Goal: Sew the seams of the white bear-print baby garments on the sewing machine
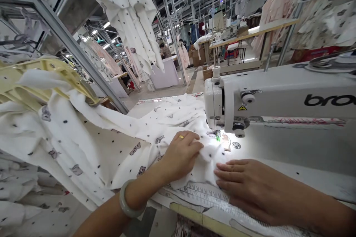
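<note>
White fabric (172,114) printed with small animal figures and dark dots lies bunched on the sewing machine bed, running off to the left. My left hand (182,155), with a ring and a bangle, has its fingers curled on the fabric left of the needle. Its fingertips are pressed together at a fold. Flat on the near edge of the cloth rests my right hand (244,181), fingers stretched out. Just beyond both hands, the lit presser foot (217,133) of the white sewing machine (267,96) sits at the fabric's edge.
A printed ruler strip (200,192) runs along the table's front edge. At the left, a yellow plastic rack (55,70) carries more of the cloth. Printed pieces (130,11) hang overhead beside a metal post (75,52). Other worktables (253,33) stand behind.
</note>
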A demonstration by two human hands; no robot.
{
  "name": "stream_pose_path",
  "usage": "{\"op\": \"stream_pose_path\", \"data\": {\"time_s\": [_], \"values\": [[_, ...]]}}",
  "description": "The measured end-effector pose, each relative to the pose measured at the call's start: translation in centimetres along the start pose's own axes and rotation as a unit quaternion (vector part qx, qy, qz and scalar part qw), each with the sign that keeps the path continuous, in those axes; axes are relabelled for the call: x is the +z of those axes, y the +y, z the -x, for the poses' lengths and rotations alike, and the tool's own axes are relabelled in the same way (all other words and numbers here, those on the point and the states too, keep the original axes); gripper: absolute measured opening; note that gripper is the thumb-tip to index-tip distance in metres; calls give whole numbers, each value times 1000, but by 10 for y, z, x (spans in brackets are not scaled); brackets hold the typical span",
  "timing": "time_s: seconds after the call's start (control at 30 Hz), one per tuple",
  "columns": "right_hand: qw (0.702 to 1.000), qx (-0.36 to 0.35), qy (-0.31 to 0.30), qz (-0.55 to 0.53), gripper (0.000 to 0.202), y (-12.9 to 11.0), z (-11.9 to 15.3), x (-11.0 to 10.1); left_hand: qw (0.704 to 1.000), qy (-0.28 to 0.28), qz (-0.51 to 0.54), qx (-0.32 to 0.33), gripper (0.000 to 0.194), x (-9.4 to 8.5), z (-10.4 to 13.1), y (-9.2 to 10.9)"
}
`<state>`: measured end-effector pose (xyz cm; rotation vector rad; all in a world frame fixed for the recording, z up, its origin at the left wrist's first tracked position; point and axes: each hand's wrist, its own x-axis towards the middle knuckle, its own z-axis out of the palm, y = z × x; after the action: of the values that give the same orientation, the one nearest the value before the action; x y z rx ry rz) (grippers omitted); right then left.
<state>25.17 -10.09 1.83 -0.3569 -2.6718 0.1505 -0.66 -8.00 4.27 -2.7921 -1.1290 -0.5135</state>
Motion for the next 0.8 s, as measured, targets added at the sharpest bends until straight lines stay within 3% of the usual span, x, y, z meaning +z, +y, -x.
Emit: {"op": "stream_pose_path", "data": {"time_s": [0.07,0.13,0.23,0.4,0.63,0.8], "values": [[999,-9,-37,-5,23,-1,1,0,999,-17,15,49,18,-1,-5,9],[998,-6,-58,-10,20,-1,2,0,992,-77,14,97,13,2,-8,16],[998,-3,-59,-13,17,-1,3,-1,984,-132,-1,117,12,11,-10,21],[997,-5,-69,-22,19,-2,4,-4,986,-119,-6,121,45,23,-8,20],[995,10,-86,-47,22,-1,2,-3,982,-62,-1,179,33,31,-4,4],[994,27,-95,-57,13,0,6,-2,978,-87,51,181,38,33,-3,2]]}}
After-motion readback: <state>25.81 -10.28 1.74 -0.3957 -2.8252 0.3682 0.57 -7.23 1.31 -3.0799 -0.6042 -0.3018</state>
